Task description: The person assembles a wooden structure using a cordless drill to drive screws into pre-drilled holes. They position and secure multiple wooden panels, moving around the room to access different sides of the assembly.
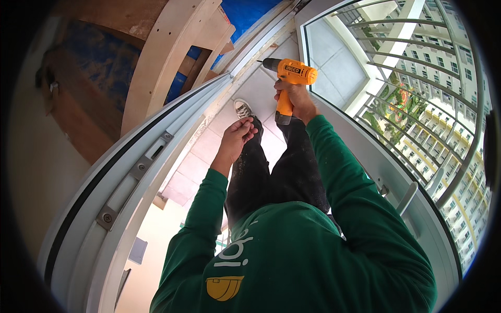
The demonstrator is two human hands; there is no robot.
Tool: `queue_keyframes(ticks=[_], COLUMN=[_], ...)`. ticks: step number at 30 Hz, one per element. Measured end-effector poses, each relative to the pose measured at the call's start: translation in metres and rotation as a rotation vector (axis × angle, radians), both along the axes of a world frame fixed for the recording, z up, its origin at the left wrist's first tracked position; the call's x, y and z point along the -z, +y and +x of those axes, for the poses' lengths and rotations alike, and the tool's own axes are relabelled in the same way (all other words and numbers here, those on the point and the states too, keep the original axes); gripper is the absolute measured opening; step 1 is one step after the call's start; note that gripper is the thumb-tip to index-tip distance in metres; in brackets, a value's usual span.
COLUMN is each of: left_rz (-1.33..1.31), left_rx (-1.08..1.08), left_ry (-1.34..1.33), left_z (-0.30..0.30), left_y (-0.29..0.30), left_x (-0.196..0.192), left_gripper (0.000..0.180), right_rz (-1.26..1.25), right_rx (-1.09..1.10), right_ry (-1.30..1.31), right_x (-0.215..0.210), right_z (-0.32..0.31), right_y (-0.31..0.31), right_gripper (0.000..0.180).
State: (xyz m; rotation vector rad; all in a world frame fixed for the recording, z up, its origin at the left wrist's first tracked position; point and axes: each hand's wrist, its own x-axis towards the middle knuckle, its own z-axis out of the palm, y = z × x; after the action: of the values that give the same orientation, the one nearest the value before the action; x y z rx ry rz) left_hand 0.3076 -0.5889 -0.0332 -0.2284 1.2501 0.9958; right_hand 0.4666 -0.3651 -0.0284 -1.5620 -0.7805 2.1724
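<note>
My right hand (296,99) is wrapped round the grip of an orange and black cordless drill (295,72). The drill's black chuck, with a thin dark bit in it, points left toward the white door frame. To the left and a little lower, my left hand (240,133) is raised in front of my dark trousers, fingertips pinched together. Whatever lies between those fingertips, if anything, is too small to make out. Nearest to that hand is the white frame (172,136), which carries a metal strike plate (140,170) with screws; the hand does not touch it.
At the upper left stand curved plywood pieces (162,57) over blue sheeting (245,15). A glazed white door (360,136) with a lever handle (408,198) is at my right. Beyond it are metal railings (417,73) and tall buildings. Pale tiles (203,141) cover the floor.
</note>
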Motion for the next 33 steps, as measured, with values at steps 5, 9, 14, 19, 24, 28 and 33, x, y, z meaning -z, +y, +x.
queue_keyframes(ticks=[5, 9, 14, 19, 24, 28, 33], left_rz=[-0.022, 0.012, 0.118, 0.130, 0.094, 0.104, 0.272], left_rx=[0.052, 0.337, 0.646, 0.755, 0.897, 1.022, 1.146], left_ry=[-0.032, 0.090, 0.268, 0.370, 0.420, 0.444, 0.433], left_z=[0.021, 0.023, -0.001, -0.033, -0.050, -0.050, -0.043], left_y=[-0.026, -0.027, -0.014, -0.003, 0.005, 0.014, 0.027], left_x=[-0.031, -0.086, -0.131, -0.141, -0.144, -0.143, -0.153], left_gripper=[0.019, 0.020, 0.021, 0.023, 0.020, 0.019, 0.030], right_rz=[-0.044, 0.073, 0.471, 0.685, 0.755, 0.767, 0.788], right_rx=[-0.065, -0.229, -0.485, -0.512, -0.642, -0.657, -0.522], right_ry=[-0.035, -0.082, -0.123, -0.237, -0.351, -0.452, -0.376], right_x=[-0.027, -0.088, -0.146, -0.191, -0.245, -0.277, -0.306], right_z=[0.041, 0.053, 0.060, 0.060, 0.067, 0.073, 0.087], right_y=[-0.041, -0.060, -0.075, -0.096, -0.110, -0.131, -0.146], right_gripper=[0.029, 0.021, 0.030, 0.029, 0.028, 0.024, 0.029])
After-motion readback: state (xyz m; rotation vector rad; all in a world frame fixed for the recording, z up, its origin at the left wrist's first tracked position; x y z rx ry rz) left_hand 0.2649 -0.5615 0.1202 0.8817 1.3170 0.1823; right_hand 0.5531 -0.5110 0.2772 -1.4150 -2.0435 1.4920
